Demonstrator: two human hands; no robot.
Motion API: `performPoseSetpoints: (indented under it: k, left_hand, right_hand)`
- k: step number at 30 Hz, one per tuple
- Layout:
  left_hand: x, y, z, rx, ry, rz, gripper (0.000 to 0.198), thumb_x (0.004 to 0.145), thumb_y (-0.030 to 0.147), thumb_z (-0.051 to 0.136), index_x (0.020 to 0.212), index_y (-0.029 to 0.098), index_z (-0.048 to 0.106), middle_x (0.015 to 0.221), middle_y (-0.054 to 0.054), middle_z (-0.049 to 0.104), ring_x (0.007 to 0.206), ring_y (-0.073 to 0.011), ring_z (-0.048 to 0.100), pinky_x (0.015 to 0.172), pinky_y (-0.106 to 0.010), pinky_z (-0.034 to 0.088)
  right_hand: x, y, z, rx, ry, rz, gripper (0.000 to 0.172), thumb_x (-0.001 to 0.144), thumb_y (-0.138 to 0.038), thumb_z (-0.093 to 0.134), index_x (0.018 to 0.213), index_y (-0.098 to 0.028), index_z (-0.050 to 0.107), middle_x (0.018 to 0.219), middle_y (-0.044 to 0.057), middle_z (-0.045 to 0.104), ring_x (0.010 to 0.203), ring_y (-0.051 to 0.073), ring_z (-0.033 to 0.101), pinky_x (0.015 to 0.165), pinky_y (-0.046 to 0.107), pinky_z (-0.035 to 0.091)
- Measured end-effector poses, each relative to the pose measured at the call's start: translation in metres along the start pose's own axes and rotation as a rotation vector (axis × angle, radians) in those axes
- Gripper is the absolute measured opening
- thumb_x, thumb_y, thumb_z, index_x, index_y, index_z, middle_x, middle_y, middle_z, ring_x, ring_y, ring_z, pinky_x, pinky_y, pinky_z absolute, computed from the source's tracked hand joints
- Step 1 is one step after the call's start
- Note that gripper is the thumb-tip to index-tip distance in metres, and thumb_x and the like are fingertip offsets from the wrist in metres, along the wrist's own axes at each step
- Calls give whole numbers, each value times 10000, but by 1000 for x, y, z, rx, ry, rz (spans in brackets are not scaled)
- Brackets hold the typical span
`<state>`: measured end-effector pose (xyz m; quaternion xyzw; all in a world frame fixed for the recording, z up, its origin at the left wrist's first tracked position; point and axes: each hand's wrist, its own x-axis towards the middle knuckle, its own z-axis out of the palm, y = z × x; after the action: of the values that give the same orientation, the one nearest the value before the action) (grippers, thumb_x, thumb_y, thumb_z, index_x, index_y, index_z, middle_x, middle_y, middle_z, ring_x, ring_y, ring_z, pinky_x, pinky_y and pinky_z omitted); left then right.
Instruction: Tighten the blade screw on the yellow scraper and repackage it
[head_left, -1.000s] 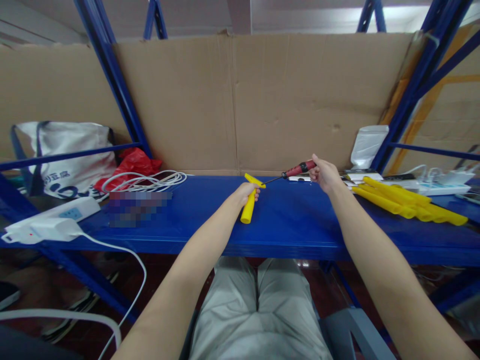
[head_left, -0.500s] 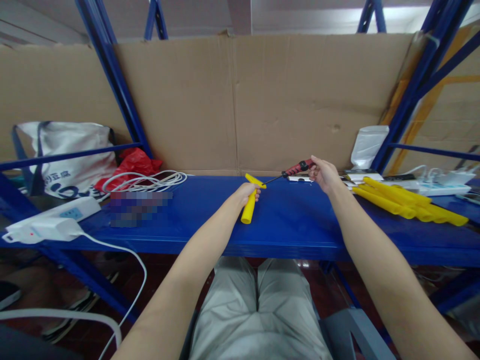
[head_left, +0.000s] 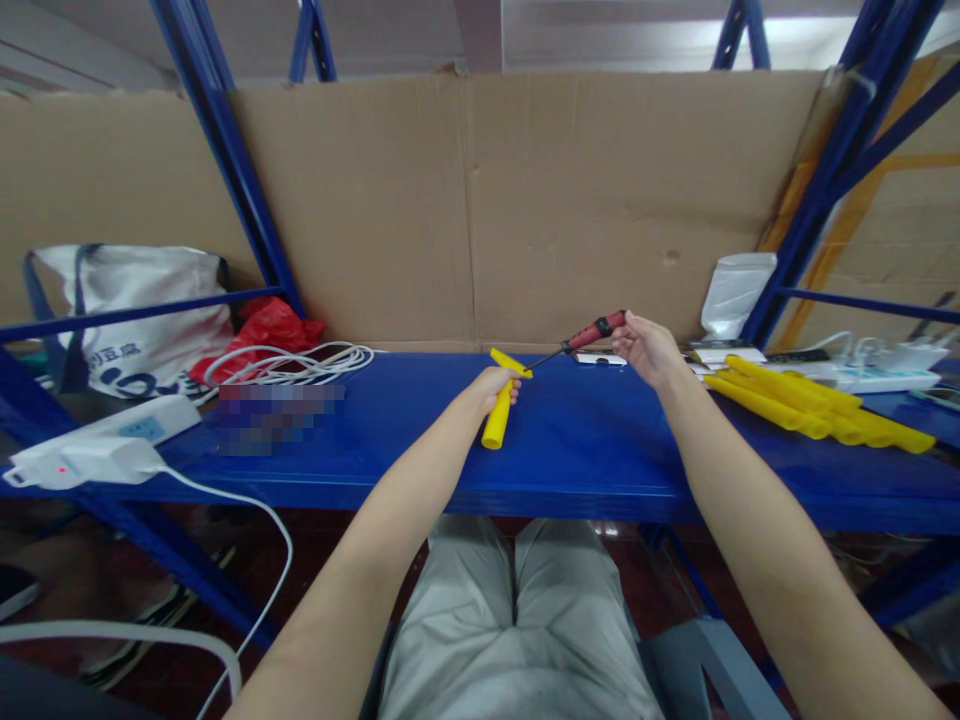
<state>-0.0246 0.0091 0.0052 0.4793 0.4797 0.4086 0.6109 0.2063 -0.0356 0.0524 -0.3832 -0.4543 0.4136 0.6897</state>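
My left hand [head_left: 493, 383] is closed around a yellow plastic tube piece [head_left: 499, 408], holding it upright over the blue shelf [head_left: 585, 450]. My right hand [head_left: 646, 347] grips the red and black handle of a screwdriver [head_left: 583, 340]. Its thin shaft slants down to the left and its tip meets the top end of the yellow piece. Both arms reach forward over my lap.
A pile of long yellow tubes [head_left: 810, 408] lies on the shelf at the right, with a white power strip [head_left: 885, 378] behind it. White coiled cable [head_left: 300, 362], a red bag [head_left: 262, 330] and a white tote bag [head_left: 135, 310] sit at the left. Brown cardboard [head_left: 480, 200] backs the shelf.
The screwdriver handle has tilted slightly upward in my right hand. My left hand and the yellow piece have stayed where they were.
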Motion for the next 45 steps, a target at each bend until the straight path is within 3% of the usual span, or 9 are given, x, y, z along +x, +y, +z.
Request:
performPoseSetpoints:
  k: [5, 9, 15, 20, 26, 30, 35, 45]
  left_hand:
    - [2, 0, 0, 14, 15, -3, 145, 856, 171, 634, 989, 118, 613, 487, 33, 455, 409, -84, 388, 438, -219, 342]
    - [2, -1, 0, 19, 13, 2, 130, 863, 164, 631, 984, 119, 614, 497, 28, 460, 419, -86, 391, 453, -225, 349]
    - [3, -2, -1, 25, 0, 11, 115, 886, 153, 607, 990, 105, 621, 501, 25, 460, 438, -90, 392, 476, -235, 352]
    - [5, -3, 0, 30, -3, 25, 76, 906, 137, 581, 961, 95, 614, 508, 22, 453, 466, -87, 387, 502, -244, 356]
    - [8, -6, 0, 40, -1, 46, 99, 946, 157, 534, 966, 91, 605, 510, 19, 441, 527, -99, 408, 550, -254, 376]
    - [10, -6, -1, 51, 2, 48, 118, 951, 177, 528, 964, 88, 605, 523, 9, 454, 548, -110, 437, 566, -264, 392]
    - [12, -6, -1, 65, 2, 48, 93, 924, 180, 580, 946, 95, 607, 518, 16, 450, 524, -101, 429, 545, -257, 386]
    - [11, -6, -2, 79, 12, 46, 89, 896, 168, 598, 957, 106, 619, 519, 7, 468, 511, -112, 448, 526, -259, 390]
  right_hand:
    - [0, 3, 0, -20, -38, -38, 301, 790, -335, 758, 693, -203, 506, 507, -68, 503, 408, 49, 440, 407, 152, 397]
    - [5, 7, -3, -33, 50, -11, 398, 737, -366, 795, 646, -213, 439, 474, -77, 461, 379, 53, 401, 355, 163, 332]
    - [4, 7, -2, -66, 125, -6, 324, 781, -329, 743, 654, -216, 467, 398, -89, 395, 325, 57, 334, 319, 173, 264]
    - [4, 5, -2, -74, 74, 1, 314, 817, -419, 713, 708, -204, 513, 391, -87, 395, 325, 61, 365, 330, 163, 276]
    - [0, 0, 2, -41, 43, 31, 241, 917, -285, 587, 713, -182, 510, 522, -26, 561, 399, 69, 485, 396, 169, 386]
    - [1, 4, 0, -63, 5, -35, 321, 822, -362, 721, 693, -201, 476, 487, -77, 471, 368, 48, 392, 360, 160, 315]
    - [5, 7, -3, -76, 68, -12, 435, 745, -404, 782, 657, -212, 402, 492, -86, 433, 386, 42, 382, 364, 162, 301]
    - [2, 7, -1, -126, 115, 9, 314, 828, -304, 688, 681, -216, 425, 375, -102, 350, 318, 52, 316, 324, 170, 239]
